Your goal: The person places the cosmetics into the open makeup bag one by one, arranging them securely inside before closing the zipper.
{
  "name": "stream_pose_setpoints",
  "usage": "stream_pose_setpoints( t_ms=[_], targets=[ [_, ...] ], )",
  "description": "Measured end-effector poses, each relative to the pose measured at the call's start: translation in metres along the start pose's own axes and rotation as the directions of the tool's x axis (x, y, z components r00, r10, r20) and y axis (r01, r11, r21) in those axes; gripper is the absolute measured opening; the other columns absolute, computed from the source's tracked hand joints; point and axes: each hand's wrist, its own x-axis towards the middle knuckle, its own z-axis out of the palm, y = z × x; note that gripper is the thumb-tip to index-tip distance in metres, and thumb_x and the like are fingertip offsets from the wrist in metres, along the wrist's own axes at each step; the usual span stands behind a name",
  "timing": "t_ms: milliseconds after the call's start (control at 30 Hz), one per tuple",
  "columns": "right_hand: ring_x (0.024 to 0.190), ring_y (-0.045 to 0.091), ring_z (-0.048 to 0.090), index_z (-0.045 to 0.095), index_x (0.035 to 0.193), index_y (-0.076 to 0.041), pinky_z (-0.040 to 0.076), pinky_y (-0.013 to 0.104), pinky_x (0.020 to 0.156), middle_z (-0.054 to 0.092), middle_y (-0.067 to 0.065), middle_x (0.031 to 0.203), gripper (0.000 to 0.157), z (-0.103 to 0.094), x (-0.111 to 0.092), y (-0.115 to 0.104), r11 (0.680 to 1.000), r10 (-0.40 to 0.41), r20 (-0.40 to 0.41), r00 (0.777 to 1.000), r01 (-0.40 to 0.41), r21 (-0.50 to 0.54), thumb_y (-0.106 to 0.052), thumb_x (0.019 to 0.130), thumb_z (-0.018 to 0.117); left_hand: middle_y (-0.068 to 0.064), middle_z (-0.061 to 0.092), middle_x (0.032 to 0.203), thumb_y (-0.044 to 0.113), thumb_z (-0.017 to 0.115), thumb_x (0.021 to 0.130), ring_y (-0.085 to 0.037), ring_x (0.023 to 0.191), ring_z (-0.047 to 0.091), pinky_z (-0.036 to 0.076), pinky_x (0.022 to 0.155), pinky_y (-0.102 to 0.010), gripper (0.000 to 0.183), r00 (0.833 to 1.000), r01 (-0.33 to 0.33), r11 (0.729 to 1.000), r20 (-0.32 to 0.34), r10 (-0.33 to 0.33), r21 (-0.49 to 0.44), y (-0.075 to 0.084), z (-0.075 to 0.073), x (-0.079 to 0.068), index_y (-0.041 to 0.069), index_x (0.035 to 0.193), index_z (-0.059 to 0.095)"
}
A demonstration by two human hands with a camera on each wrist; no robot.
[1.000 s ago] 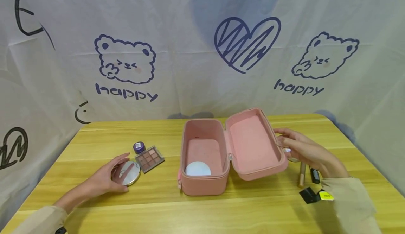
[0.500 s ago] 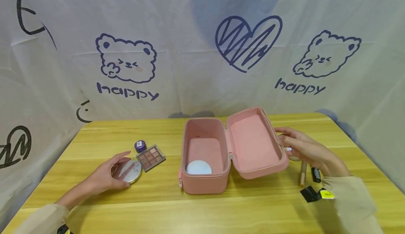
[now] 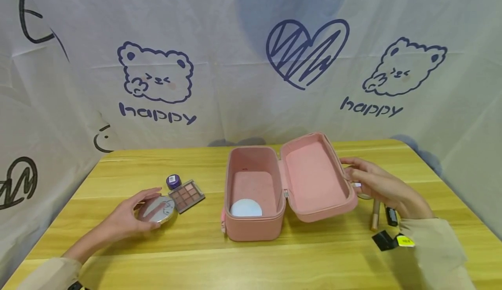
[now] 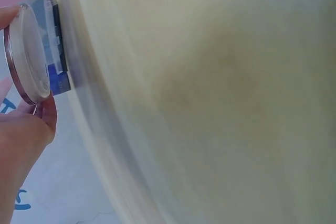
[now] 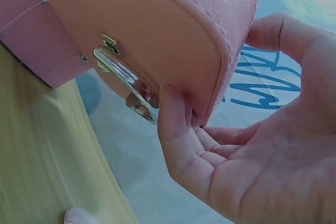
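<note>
My left hand [image 3: 123,218] grips a round silver compact [image 3: 161,209] between thumb and fingers. In the left wrist view the compact [image 4: 32,51] stands edge-on, pinched at its rim and tilted off the table. Beside it lie an eyeshadow palette [image 3: 187,196] and a small purple jar [image 3: 173,181]. At centre stands an open pink cosmetic case [image 3: 254,231] with a white round thing [image 3: 245,208] inside. My right hand [image 3: 380,185] holds the edge of its lid [image 3: 315,176], swung out to the right. The right wrist view shows fingers curled over that edge near a metal handle [image 5: 126,80].
Right of the lid, near my right forearm, lie a slim tan tube [image 3: 375,216], a small black item [image 3: 391,216], a black square piece [image 3: 384,240] and a yellow-labelled item [image 3: 405,240]. A drawn-on cloth [image 3: 231,85] hangs behind the table.
The compact has tilted and risen slightly in my left hand, its near edge now up from the table. My right hand and the lid stay in place.
</note>
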Motion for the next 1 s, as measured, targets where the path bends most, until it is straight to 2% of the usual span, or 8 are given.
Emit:
stream_pose_setpoints(
  t_ms=[100, 267, 333, 500, 667, 733, 833, 1000],
  targets=[
    [0.102, 0.015, 0.061, 0.008, 0.147, 0.013, 0.052, 0.031, 0.086, 0.037, 0.027, 0.138, 0.064, 0.001, -0.001, 0.0, 1.0, -0.001, 0.002, 1.0, 0.001, -0.001, -0.017, 0.101, 0.042, -0.023, 0.054, 0.131, 0.012, 0.084, 0.072, -0.031, 0.11, 0.052, 0.044, 0.086, -0.021, 0.081, 0.999, -0.028, 1.0, -0.023, 0.028, 0.001, 0.003, -0.002, -0.001, -0.002, 0.14, 0.043],
    [0.102, 0.015, 0.062, 0.008, 0.147, 0.012, 0.052, 0.032, 0.087, 0.032, 0.032, 0.141, 0.064, 0.003, -0.001, -0.003, 1.0, 0.009, -0.002, 1.0, -0.009, 0.006, -0.016, 0.1, 0.042, -0.024, 0.053, 0.131, 0.009, 0.081, 0.076, -0.005, 0.11, 0.048, 0.039, 0.086, -0.011, 0.087, 0.994, -0.069, 0.997, -0.082, 0.065, -0.047, 0.007, -0.003, -0.001, 0.0, 0.147, 0.033],
    [0.103, 0.015, 0.061, 0.008, 0.147, 0.012, 0.052, 0.031, 0.087, 0.029, 0.033, 0.142, 0.065, 0.003, 0.0, -0.004, 1.0, 0.008, 0.002, 1.0, -0.008, 0.009, -0.016, 0.1, 0.042, -0.025, 0.051, 0.133, 0.008, 0.08, 0.077, 0.003, 0.109, 0.046, 0.038, 0.085, -0.009, 0.087, 0.993, -0.066, 0.994, -0.105, 0.057, -0.082, 0.009, -0.004, -0.002, 0.002, 0.149, 0.03],
    [0.103, 0.013, 0.06, 0.007, 0.147, 0.013, 0.051, 0.03, 0.087, 0.027, 0.034, 0.142, 0.065, 0.004, 0.003, -0.006, 1.0, -0.009, 0.012, 1.0, 0.009, 0.012, -0.015, 0.1, 0.042, -0.022, 0.048, 0.137, 0.003, 0.077, 0.079, 0.003, 0.109, 0.046, 0.038, 0.085, -0.009, 0.086, 0.987, -0.077, 0.989, -0.15, 0.057, -0.128, 0.012, -0.009, -0.004, 0.003, 0.15, 0.028],
    [0.103, 0.012, 0.06, 0.008, 0.147, 0.013, 0.051, 0.029, 0.087, 0.027, 0.034, 0.143, 0.064, 0.003, 0.003, -0.005, 1.0, -0.005, 0.001, 1.0, 0.005, 0.012, -0.014, 0.099, 0.041, 0.005, 0.049, 0.135, -0.004, 0.075, 0.079, 0.003, 0.112, 0.046, 0.037, 0.087, -0.009, 0.085, 0.982, -0.11, 0.977, -0.172, 0.078, -0.183, 0.011, -0.012, -0.003, 0.003, 0.15, 0.028],
    [0.103, 0.012, 0.06, 0.008, 0.146, 0.014, 0.051, 0.029, 0.087, 0.027, 0.034, 0.142, 0.063, 0.002, 0.002, -0.004, 1.0, -0.01, -0.003, 1.0, 0.01, 0.015, -0.013, 0.1, 0.041, 0.011, 0.048, 0.134, -0.006, 0.073, 0.08, 0.003, 0.115, 0.045, 0.036, 0.09, -0.009, 0.083, 0.981, -0.129, 0.968, -0.171, 0.093, -0.216, 0.011, -0.013, -0.001, 0.001, 0.15, 0.028],
    [0.103, 0.013, 0.059, 0.008, 0.146, 0.014, 0.051, 0.029, 0.087, 0.029, 0.034, 0.141, 0.063, 0.001, 0.001, -0.002, 1.0, -0.021, -0.001, 1.0, 0.021, 0.019, -0.013, 0.1, 0.041, 0.007, 0.046, 0.136, -0.003, 0.072, 0.083, 0.004, 0.118, 0.042, 0.035, 0.092, -0.008, 0.078, 0.984, -0.123, 0.968, -0.156, 0.09, -0.22, 0.014, -0.016, 0.001, -0.001, 0.148, 0.03],
    [0.104, 0.013, 0.059, 0.01, 0.146, 0.013, 0.051, 0.029, 0.087, 0.034, 0.03, 0.138, 0.062, 0.001, 0.0, -0.002, 1.0, -0.008, -0.01, 1.0, 0.008, 0.02, -0.013, 0.1, 0.042, -0.006, 0.043, 0.141, 0.003, 0.074, 0.083, 0.001, 0.116, 0.043, 0.035, 0.092, -0.007, 0.071, 0.991, -0.089, 0.978, -0.116, 0.067, -0.191, 0.023, -0.019, 0.005, -0.003, 0.144, 0.037]
  ],
)
